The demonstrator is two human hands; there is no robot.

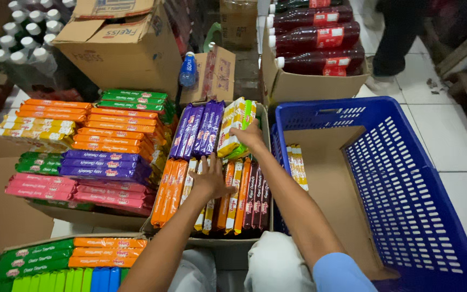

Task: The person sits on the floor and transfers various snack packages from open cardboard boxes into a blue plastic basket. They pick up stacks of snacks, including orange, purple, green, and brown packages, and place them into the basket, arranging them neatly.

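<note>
Nearest me, past my knees, my left hand (210, 180) lies flat, fingers spread and gripping nothing, on the upright orange and white wafer packs (228, 194) at the front of the cardboard box (266, 130). My right hand (251, 136) reaches further in, fingers curled over the top of the yellow and green packs (235, 125) beside the purple packs (198, 128), though I cannot tell whether they have closed on one. I seem to be sorting the rows; lifting one out would need a firm pinch, the blue crate (406, 178) standing just right.
</note>
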